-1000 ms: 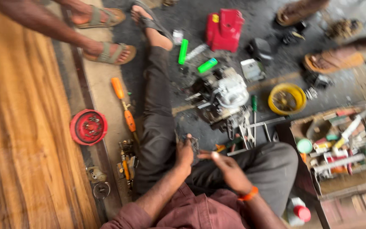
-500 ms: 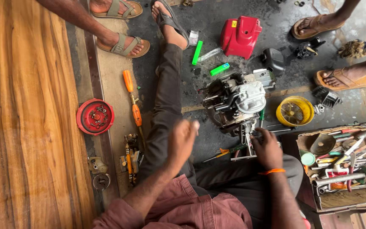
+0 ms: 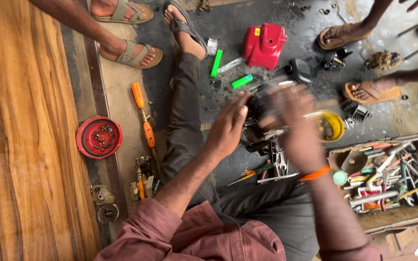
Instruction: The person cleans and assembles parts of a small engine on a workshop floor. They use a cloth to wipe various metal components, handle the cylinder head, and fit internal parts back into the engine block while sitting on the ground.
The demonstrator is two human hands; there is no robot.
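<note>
I sit on the floor with a small dark engine [image 3: 258, 137] in front of my knees. My left hand [image 3: 228, 126] is pressed on the engine's left side, fingers curled against it. Over its top and right side lies my right hand [image 3: 292, 118], blurred by motion, with an orange band at the wrist. Both hands cover most of the engine. A red engine cover [image 3: 264, 45] lies just beyond it on the dark floor.
Two green tubes [image 3: 242, 81] lie near my outstretched leg. Right: a yellow bowl [image 3: 334, 126] and an open toolbox [image 3: 388, 174] of several tools. Left: orange screwdrivers [image 3: 149, 134], a red round lid [image 3: 99, 137], a wooden board [image 3: 20, 145]. Other people's sandalled feet [image 3: 131, 53] stand nearby.
Both hands rose from my lap to the engine and now grip it. The head camera has shifted, so the scene sits lower and further right in view.
</note>
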